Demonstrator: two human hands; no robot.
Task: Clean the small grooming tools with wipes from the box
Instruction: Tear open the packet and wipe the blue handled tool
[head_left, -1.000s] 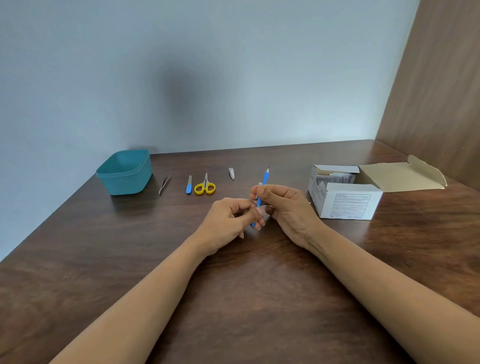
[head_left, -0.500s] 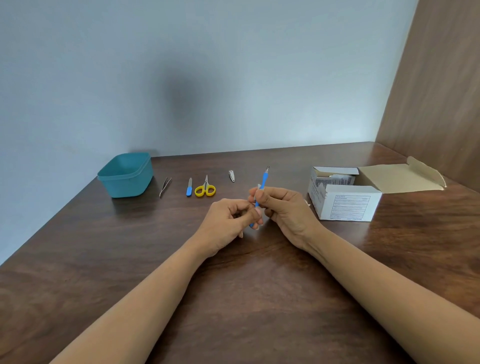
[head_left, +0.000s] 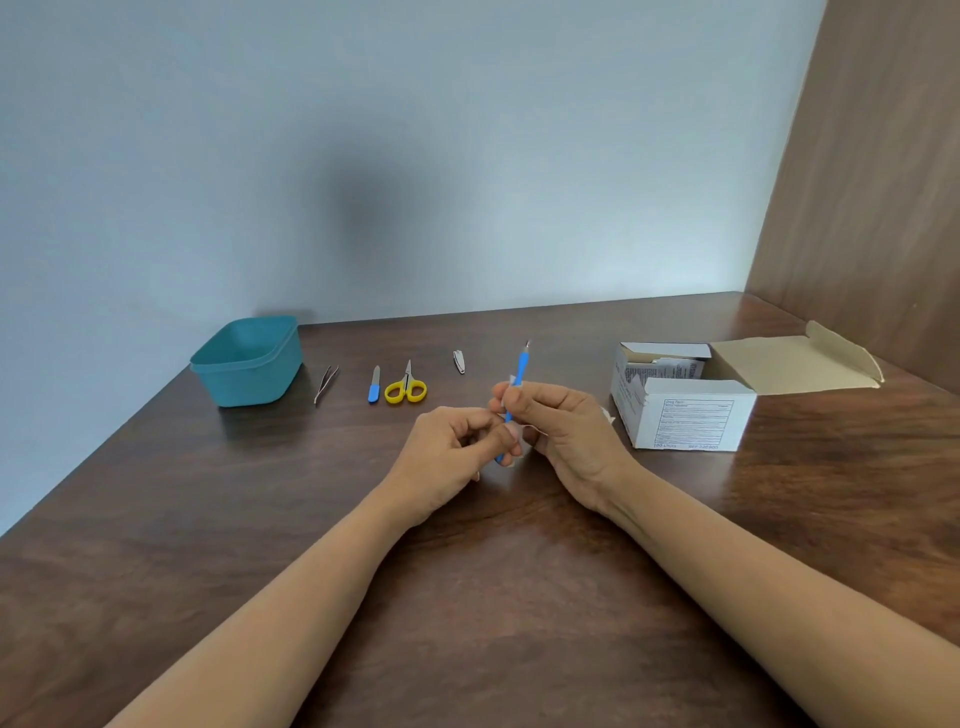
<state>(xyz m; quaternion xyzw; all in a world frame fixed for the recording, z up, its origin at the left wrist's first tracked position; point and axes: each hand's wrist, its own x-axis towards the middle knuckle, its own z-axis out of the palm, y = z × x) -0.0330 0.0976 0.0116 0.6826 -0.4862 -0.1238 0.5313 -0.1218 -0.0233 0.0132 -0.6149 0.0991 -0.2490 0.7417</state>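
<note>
Dark wood table (head_left: 467, 597), pale wall behind. Left hand (head_left: 457, 452) pinches the bottom end of the blue-handled cuticle tool (head_left: 521, 364), fingers curled tight. Right hand (head_left: 566, 436) is closed around a white wipe (head_left: 512, 380) wrapped on the handle's middle. Tool stands almost upright between both hands, metal tip up, left of the open wipe box (head_left: 691, 415).

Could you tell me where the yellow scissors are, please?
Head view: the yellow scissors lie on the table left of centre, between the blue-handled file and the nail clipper.
</note>
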